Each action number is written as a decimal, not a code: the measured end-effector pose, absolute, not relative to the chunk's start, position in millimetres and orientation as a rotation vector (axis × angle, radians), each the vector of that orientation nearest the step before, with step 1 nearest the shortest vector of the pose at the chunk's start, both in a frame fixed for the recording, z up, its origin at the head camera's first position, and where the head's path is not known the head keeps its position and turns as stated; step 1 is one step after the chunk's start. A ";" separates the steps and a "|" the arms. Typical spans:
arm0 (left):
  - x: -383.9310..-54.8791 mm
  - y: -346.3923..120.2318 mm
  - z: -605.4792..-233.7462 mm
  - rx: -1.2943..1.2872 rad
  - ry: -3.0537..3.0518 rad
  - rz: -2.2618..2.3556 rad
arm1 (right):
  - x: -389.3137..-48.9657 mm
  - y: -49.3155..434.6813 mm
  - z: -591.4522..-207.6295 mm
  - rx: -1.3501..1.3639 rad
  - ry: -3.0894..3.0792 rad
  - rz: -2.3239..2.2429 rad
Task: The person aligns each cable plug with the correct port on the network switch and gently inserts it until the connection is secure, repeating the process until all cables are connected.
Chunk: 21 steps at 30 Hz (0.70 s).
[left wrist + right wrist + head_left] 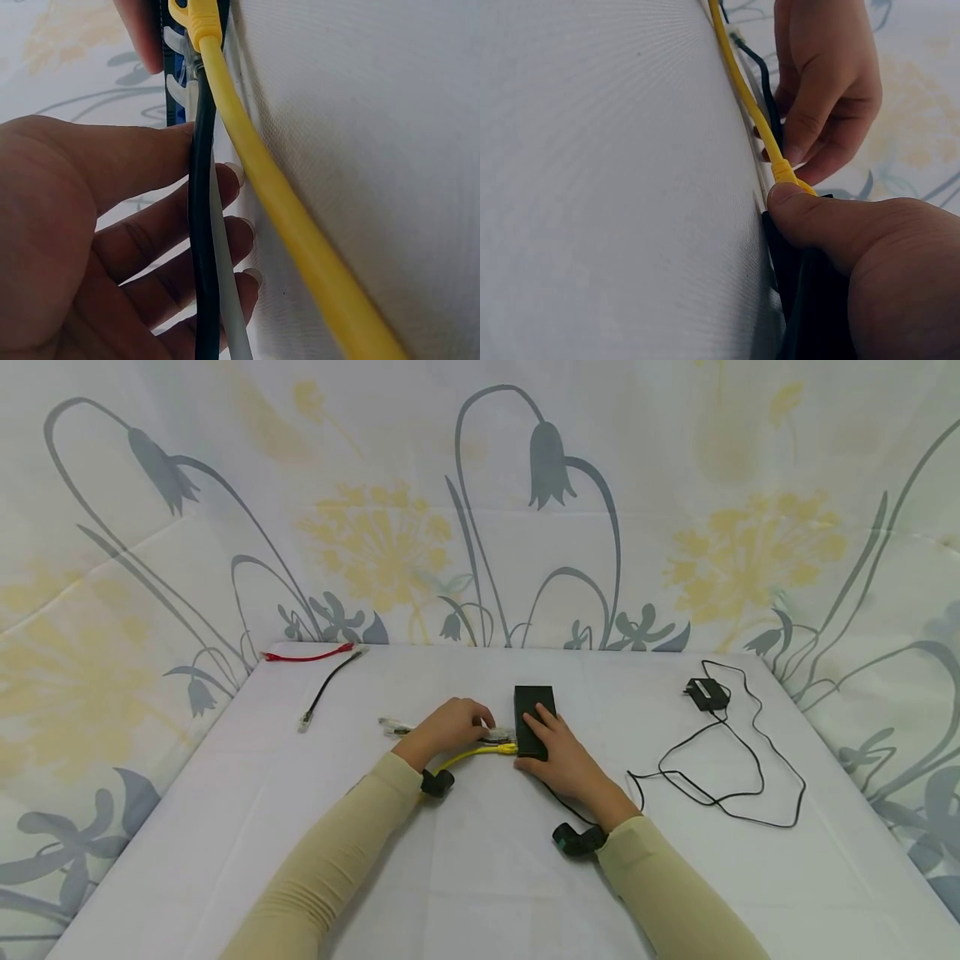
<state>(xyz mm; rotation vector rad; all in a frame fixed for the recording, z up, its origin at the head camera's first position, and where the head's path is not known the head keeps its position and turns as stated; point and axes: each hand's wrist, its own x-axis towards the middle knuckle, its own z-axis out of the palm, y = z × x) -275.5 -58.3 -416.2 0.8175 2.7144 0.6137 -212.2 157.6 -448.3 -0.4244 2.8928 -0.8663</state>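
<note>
Toward the body from the grip, open room is left on the cloth (480, 877); just nearside of the fingers, the yellow cable (468, 753) is run to the left edge of the box (534, 697). The black cable (201, 225) is pinched in the left hand (448, 725), the nearer to that edge; the box's long axis is set crosswise, rightward, held under the right hand (564, 762). Farther off leftward, a red cable (307, 657) is seen.

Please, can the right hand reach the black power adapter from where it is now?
Probably yes: nothing seems to stand between the right hand and the power adapter, though it would first have to leave the black box.
</note>
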 end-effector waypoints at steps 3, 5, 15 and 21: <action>-275.3 -57.9 -416.7 0.814 2.707 0.621 | -212.6 157.5 -448.7 -0.427 2.893 -0.863; -274.8 -57.6 -416.3 0.812 2.703 0.625 | -212.5 157.6 -448.7 -0.428 2.893 -0.864; -273.9 -56.4 -415.3 0.804 2.696 0.629 | -211.9 157.9 -448.9 -0.421 2.888 -0.864; -273.5 -56.0 -415.3 0.792 2.704 0.630 | -212.1 157.8 -448.7 -0.425 2.892 -0.866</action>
